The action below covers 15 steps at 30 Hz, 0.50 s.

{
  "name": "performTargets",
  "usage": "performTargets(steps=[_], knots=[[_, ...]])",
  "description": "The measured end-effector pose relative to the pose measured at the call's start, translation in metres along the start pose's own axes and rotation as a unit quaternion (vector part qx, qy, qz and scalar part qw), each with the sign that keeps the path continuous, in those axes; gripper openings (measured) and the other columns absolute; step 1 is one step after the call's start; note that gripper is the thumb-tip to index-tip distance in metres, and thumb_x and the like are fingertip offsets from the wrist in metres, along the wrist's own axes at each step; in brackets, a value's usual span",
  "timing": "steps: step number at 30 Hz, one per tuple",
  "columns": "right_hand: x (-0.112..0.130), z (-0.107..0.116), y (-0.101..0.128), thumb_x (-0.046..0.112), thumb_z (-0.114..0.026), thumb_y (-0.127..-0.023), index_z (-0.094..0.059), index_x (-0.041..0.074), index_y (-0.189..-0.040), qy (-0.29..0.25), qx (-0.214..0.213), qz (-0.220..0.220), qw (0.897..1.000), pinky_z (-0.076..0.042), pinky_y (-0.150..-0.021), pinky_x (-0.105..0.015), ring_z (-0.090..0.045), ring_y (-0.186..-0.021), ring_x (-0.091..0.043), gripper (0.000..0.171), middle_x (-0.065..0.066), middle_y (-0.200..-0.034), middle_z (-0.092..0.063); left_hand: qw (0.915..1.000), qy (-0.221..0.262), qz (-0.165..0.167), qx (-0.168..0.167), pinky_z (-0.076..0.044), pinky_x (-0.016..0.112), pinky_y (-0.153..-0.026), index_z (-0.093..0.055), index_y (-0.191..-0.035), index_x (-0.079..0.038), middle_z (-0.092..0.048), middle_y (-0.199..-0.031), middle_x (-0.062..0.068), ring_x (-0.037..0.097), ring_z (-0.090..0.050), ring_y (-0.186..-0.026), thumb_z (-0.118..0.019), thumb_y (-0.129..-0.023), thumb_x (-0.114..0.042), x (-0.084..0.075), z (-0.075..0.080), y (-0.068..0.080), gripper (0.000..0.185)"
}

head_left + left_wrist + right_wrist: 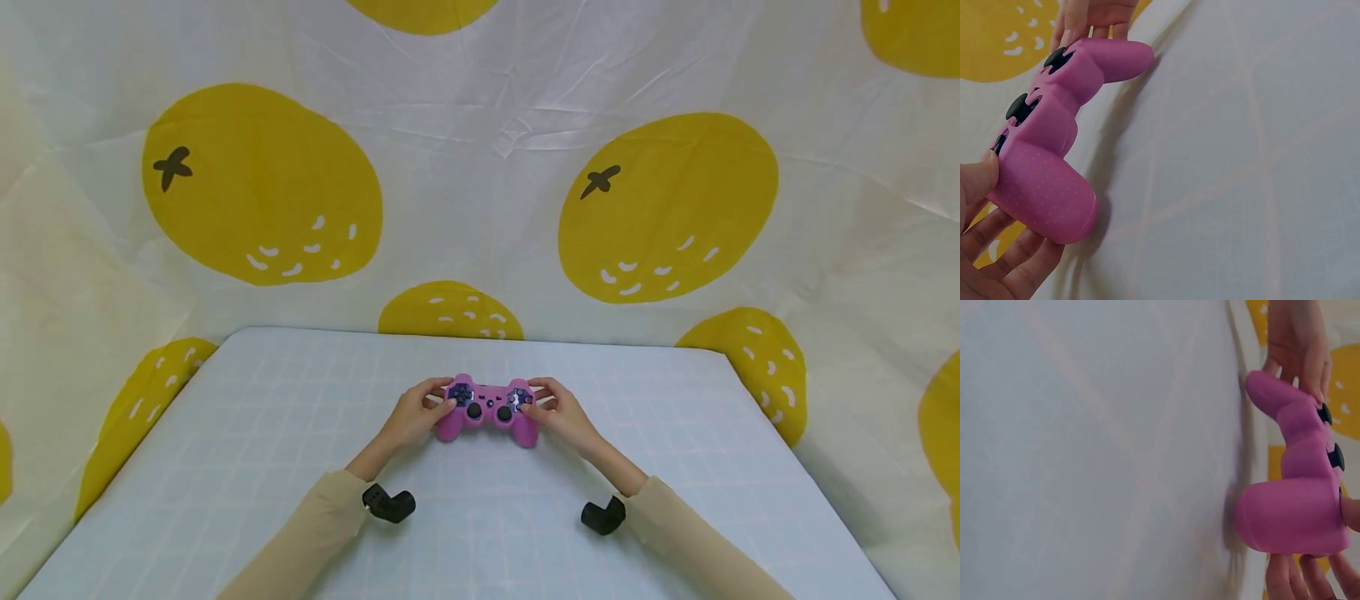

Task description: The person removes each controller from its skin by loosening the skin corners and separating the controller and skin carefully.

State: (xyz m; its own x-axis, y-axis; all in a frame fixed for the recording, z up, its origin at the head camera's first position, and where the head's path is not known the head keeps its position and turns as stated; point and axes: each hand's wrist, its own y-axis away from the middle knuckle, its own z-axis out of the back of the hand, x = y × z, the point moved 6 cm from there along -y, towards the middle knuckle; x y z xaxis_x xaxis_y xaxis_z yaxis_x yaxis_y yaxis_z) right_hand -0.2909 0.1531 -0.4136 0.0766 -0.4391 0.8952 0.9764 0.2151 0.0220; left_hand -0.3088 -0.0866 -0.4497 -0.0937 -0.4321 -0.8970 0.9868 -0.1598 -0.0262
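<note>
A pink game controller with black thumbsticks and dark button pads is held between both hands over the middle of the table. My left hand grips its left end, the thumb on the face near the direction pad and the fingers behind. At the other end my right hand grips it the same way, thumb by the buttons. In the left wrist view the controller shows its dotted left handle, with the left fingers under it. The right wrist view shows the smooth right handle of the controller between right thumb and fingers.
A pale table cover with a faint grid lies beneath the hands. Behind it hangs a white cloth printed with yellow fruit shapes. A black wrist camera sits on the left sleeve, another black camera on the right.
</note>
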Motion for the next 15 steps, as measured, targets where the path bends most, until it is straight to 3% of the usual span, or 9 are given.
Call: performTargets(steps=[6, 15], knots=[[0.01, 0.001, 0.006, 0.008, -0.065, -0.088, -0.047, -0.004, -0.13, 0.01, -0.006, 0.011, 1.0, -0.052, -0.076, -0.029, -0.059, -0.094, -0.028, 0.047, -0.026, -0.117, -0.055, 0.9998, 0.01, -0.018, -0.005, -0.056, 0.029, -0.073, -0.055, -0.134, -0.014, -0.062, -0.118, 0.011, 0.02, -0.06, -0.094, -0.065, -0.092, -0.017, 0.0, -0.001, 0.002, 0.043], [-0.025, 0.0, -0.007, 0.014, -0.071, -0.086, -0.05, 0.007, -0.129, 0.01, -0.028, 0.031, 0.999, -0.051, -0.079, -0.031, -0.06, -0.095, -0.024, 0.048, -0.019, -0.117, -0.057, 0.9987, 0.019, -0.046, -0.013, -0.056, 0.033, -0.078, -0.056, -0.132, -0.014, -0.063, -0.116, 0.012, 0.024, -0.062, -0.098, -0.067, -0.09, -0.014, -0.001, 0.0, 0.005, 0.043]])
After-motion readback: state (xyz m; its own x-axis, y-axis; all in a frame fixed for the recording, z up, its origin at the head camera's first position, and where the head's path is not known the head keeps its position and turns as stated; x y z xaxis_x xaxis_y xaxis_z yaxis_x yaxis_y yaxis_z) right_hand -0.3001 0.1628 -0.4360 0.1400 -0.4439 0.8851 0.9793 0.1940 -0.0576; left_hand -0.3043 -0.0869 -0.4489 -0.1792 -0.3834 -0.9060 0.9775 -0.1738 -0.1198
